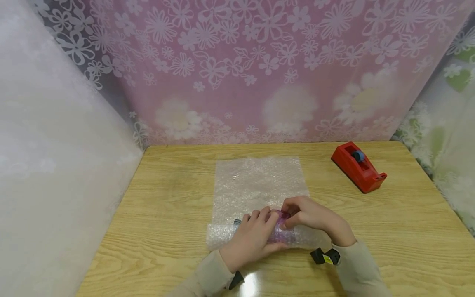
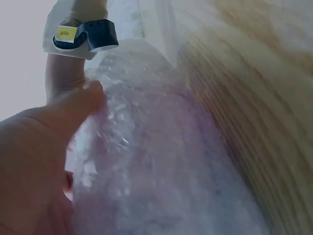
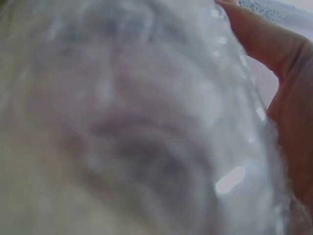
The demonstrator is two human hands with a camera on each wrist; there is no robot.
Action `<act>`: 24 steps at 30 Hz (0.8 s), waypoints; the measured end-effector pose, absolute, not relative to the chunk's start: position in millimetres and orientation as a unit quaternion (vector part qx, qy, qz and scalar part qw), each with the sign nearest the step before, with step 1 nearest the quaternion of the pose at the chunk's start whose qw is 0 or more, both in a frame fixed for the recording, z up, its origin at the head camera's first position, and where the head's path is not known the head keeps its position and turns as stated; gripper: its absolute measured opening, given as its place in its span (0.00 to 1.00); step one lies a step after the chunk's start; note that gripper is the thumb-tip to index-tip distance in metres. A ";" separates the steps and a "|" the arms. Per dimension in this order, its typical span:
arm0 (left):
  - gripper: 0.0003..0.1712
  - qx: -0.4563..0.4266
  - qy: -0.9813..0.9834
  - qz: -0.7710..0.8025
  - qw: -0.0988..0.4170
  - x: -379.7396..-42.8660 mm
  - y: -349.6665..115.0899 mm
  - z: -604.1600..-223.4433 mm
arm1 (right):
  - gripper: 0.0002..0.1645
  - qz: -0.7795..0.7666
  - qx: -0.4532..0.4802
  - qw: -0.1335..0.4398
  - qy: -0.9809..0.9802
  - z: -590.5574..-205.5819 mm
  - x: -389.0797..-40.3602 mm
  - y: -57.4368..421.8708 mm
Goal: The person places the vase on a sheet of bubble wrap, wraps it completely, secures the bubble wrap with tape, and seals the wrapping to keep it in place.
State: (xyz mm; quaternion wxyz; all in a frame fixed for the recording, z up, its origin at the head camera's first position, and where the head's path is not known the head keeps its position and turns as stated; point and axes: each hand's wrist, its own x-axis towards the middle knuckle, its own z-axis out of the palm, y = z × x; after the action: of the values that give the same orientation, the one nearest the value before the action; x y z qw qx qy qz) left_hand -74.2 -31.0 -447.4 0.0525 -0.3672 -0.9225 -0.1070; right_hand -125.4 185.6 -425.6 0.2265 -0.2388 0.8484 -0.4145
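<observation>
A see-through purple object (image 1: pixel 282 236) lies crosswise at the near end of a bubble wrap sheet (image 1: pixel 256 177), with part of the wrap folded over it. My left hand (image 1: pixel 252 239) holds the roll from above, fingers over the far side and thumb along the near side. A small blue striped part (image 1: pixel 237 222) shows beside its knuckles. At the right end, thumb and forefinger of my right hand (image 1: pixel 309 214) pinch the wrap against the purple object. Up close in the left wrist view, the wrapped bundle (image 2: pixel 151 137) looks rounded. Blur hides the object's kind in the right wrist view.
A red tape dispenser (image 1: pixel 359 167) with a blue core stands at the back right of the wooden table (image 1: pixel 167 198). Flowered curtains (image 1: pixel 237 82) hang behind and at both sides. Black wrist cameras (image 1: pixel 325 256) sit at the cuffs.
</observation>
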 end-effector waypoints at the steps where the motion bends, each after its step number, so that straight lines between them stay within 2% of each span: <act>1: 0.40 -0.369 -0.922 -0.106 0.053 -74.6 -31.3 -446.9 | 0.13 -0.416 -0.239 0.228 0.847 -425.4 -125.9 185.6; 6: 0.46 -0.374 -0.920 -0.103 0.053 -77.0 -32.6 -446.2 | 0.14 -0.415 -0.234 0.229 0.849 -424.6 -125.9 184.2; 13: 0.44 -0.376 -0.916 -0.131 0.048 -81.6 -32.7 -445.5 | 0.17 -0.363 -0.229 0.206 0.880 -415.5 -116.2 182.2; 16: 0.44 -0.377 -0.915 -0.139 0.047 -83.5 -32.8 -444.5 | 0.19 -0.314 -0.227 0.156 0.909 -406.8 -107.4 179.3; 24: 0.44 -0.375 -0.913 -0.159 0.035 -85.1 -33.2 -442.6 | 0.14 -0.264 -0.235 -0.031 0.935 -407.9 -82.6 175.6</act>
State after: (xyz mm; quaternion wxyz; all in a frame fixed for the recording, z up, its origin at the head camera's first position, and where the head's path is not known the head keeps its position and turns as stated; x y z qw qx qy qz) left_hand -85.1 -33.2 -442.6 0.0346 -0.3754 -0.9125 -0.1585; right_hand -82.6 175.6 -407.9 -0.0314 -0.2346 0.9350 -0.2640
